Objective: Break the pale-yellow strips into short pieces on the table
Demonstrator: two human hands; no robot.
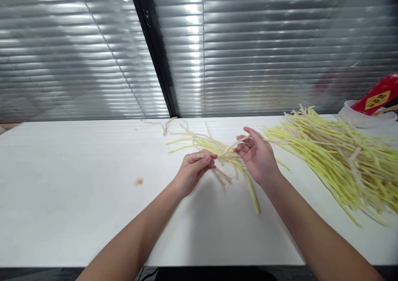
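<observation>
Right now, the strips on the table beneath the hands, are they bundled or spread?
Spread: the yellow and beige strips lie loosely across one another, their ends pointing different ways.

L hand (196, 168) w/ pale strand (229, 148), R hand (257, 156) adj.

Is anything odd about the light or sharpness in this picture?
Head view: bright glare runs down the blinds in a vertical band; a soft shadow falls on the white table below the hands; the pale strand between them looks slightly soft; the lettering on the red packet is too small to read; wide-angle stretching seems to show toward the edges.
</observation>
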